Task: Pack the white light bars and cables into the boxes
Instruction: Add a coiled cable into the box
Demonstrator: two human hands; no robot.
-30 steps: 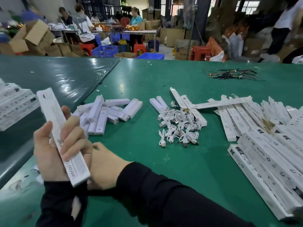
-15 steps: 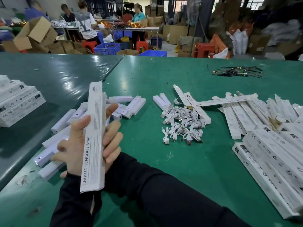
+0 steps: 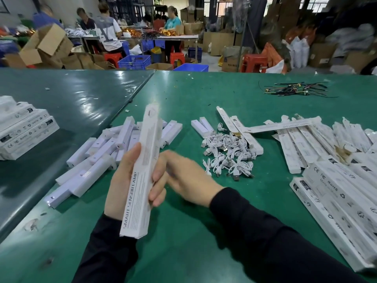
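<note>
One box [image 3: 142, 170] lengthwise, pointing away

Bare green table [image 3: 204, 231] lies open between light bars [image 3: 98, 158] and boxes [image 3: 336, 193].

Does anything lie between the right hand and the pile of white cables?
Nothing visible does. The right hand sits beside the held box, and only bare green table separates it from the cable pile.
</note>
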